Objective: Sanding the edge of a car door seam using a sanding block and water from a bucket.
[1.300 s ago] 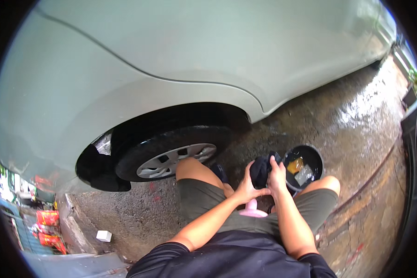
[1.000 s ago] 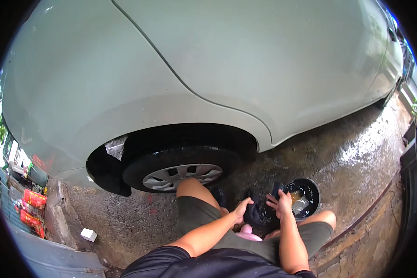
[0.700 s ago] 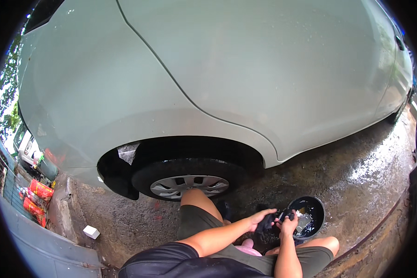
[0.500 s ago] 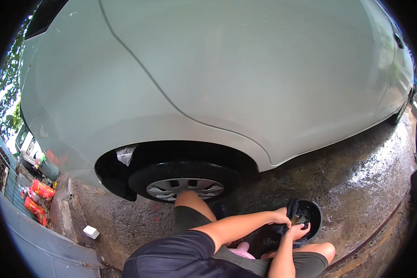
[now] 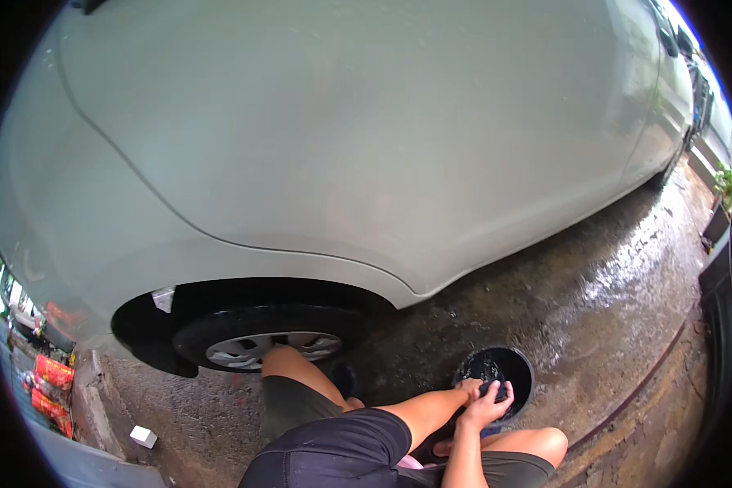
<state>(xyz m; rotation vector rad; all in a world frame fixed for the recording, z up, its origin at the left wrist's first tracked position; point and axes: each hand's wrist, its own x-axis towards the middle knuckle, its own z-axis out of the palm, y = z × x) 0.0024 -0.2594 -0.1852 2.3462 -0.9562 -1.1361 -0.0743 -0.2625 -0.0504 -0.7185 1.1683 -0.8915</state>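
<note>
My right hand point(image 5: 486, 409) grips a dark, wet cloth point(image 5: 494, 390) over the black bucket point(image 5: 527, 376), which stands on the wet floor by my right knee. My left hand point(image 5: 468, 389) is on the same cloth just behind, its fingers partly hidden. Water shows inside the bucket around the cloth. Past my left knee sits the car's rear wheel point(image 5: 220, 354), with a black tyre and silver rim.
The pale silver car point(image 5: 358, 138) fills the upper view. At the left lie red bags point(image 5: 53, 374) and a small white block point(image 5: 143, 436) on rough concrete point(image 5: 187, 407). A potted plant point(image 5: 724, 183) stands at far right. A pink seat point(image 5: 408, 462) is under me.
My hands have moved from between my knees rightward into the bucket with the dark cloth. The view has shifted, so the wheel and bucket sit lower and further left in the picture.
</note>
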